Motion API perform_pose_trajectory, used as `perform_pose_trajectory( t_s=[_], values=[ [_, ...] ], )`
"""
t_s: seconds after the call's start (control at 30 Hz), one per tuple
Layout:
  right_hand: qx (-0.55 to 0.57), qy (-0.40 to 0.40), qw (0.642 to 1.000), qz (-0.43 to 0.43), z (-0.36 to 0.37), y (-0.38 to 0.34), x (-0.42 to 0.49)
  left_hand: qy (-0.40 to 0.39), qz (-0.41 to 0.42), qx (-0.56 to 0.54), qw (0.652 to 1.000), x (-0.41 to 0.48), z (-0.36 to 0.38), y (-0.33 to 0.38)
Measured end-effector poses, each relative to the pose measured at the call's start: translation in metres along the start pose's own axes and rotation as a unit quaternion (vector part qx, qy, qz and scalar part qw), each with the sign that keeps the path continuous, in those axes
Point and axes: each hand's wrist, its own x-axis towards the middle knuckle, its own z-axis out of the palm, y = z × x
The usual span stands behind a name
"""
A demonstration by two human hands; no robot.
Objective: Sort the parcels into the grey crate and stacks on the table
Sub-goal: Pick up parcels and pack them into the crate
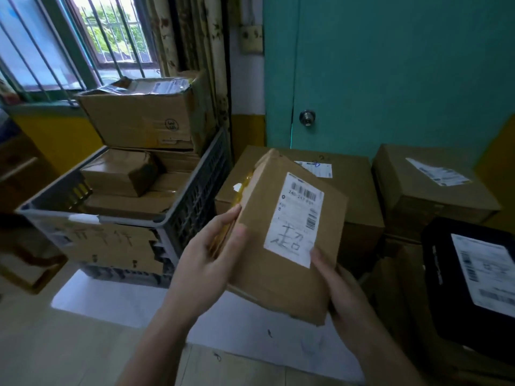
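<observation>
Holding flat brown cardboard parcel with white label [284,240] tilted, in the air right of grey slatted plastic crate [192,210].
Left hand [206,260] grips its taped left edge, right hand [342,291] curls round lower right corner.

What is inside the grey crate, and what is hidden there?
The grey crate holds brown cardboard parcels: a small taped parcel lies on flat parcels, and a large box sits on top at the back. Whatever lies lower is covered by them.
</observation>
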Motion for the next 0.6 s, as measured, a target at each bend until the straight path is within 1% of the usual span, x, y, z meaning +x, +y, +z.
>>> perform_pose_trajectory(
  t_s=[0.1,0.2,0.27,0.3,0.37,0.4,0.5,0.6],
  values=[
    [0.085,0.011,0.996,-0.022,-0.001,0.001,-0.001,-0.064,0.008,-0.023,0.998,0.008,-0.017,-0.002],
    [0.128,0.018,0.990,-0.049,-0.003,0.001,0.002,-0.118,0.055,0.013,0.991,0.011,-0.027,-0.005],
    [0.150,0.019,0.987,-0.052,-0.004,0.002,0.005,-0.117,0.043,0.041,0.991,0.015,-0.029,-0.007],
    [0.164,0.015,0.985,-0.048,-0.003,0.003,0.005,-0.114,0.020,0.055,0.992,0.018,-0.030,-0.007],
    [0.195,0.003,0.980,-0.042,0.001,0.008,0.008,-0.111,-0.043,0.046,0.992,0.024,-0.033,-0.010],
    [0.211,-0.006,0.977,-0.040,0.007,0.009,0.008,-0.112,-0.061,0.021,0.992,0.027,-0.036,-0.011],
    [0.241,-0.009,0.970,-0.027,0.014,0.013,0.011,-0.088,-0.078,-0.062,0.991,0.031,-0.044,-0.009],
    [0.259,-0.033,0.965,-0.018,0.016,0.013,0.017,-0.088,-0.093,-0.116,0.985,0.037,-0.053,-0.008]
  ],
)
